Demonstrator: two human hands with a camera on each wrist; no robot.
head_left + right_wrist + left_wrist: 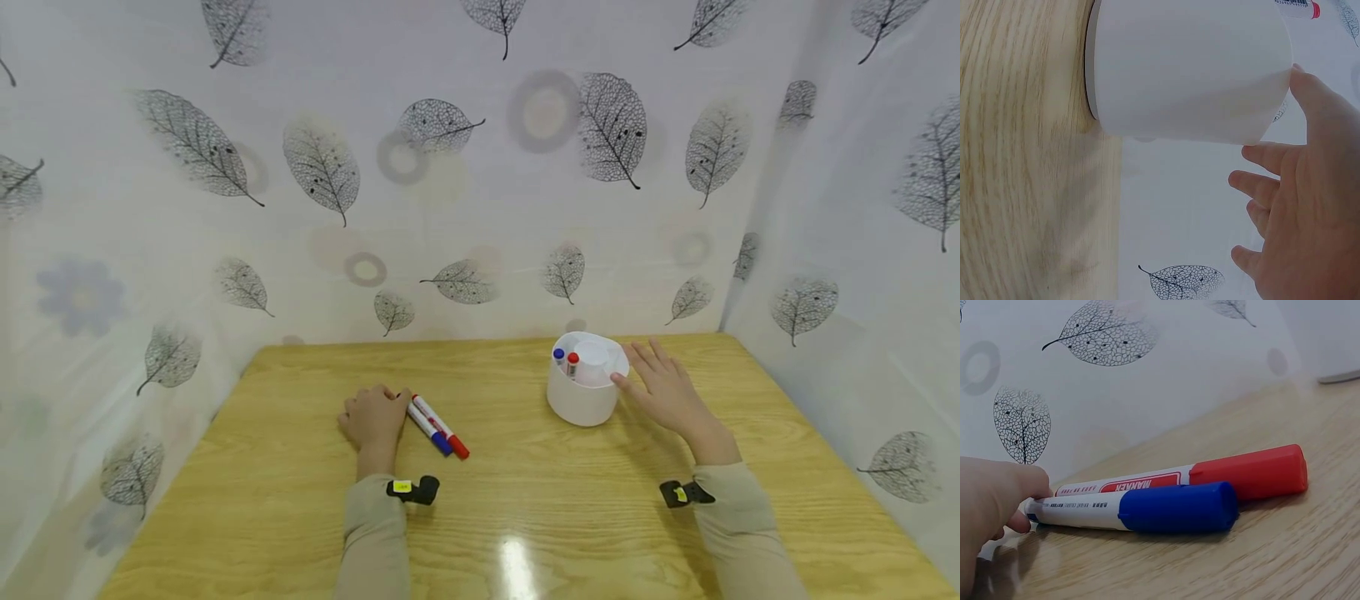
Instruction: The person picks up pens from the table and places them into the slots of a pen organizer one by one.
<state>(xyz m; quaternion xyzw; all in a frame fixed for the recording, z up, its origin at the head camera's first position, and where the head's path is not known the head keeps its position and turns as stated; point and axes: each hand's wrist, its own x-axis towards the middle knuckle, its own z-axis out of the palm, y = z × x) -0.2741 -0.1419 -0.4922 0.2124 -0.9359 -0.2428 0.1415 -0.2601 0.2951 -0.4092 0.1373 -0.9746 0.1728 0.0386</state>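
Note:
Two capped whiteboard markers lie side by side on the wooden table, a blue marker [430,429] and a red marker [441,427]. My left hand [377,418] is at their far ends, and its finger and thumb pinch the tail of the blue marker [1085,511] in the left wrist view. The red marker [1241,474] lies just behind it. A white pen holder [582,402] stands upright on the right, with one blue-tipped and one red-tipped marker inside. Beside it, my right hand [666,392] has its fingers spread, with the thumb against the holder's rim [1290,69].
The wooden table [517,492] reaches back to a pale curtain [480,208] printed with leaves. More of this curtain hangs along both sides. Each wrist bears a small black camera on a strap, such as the left wrist camera [423,490].

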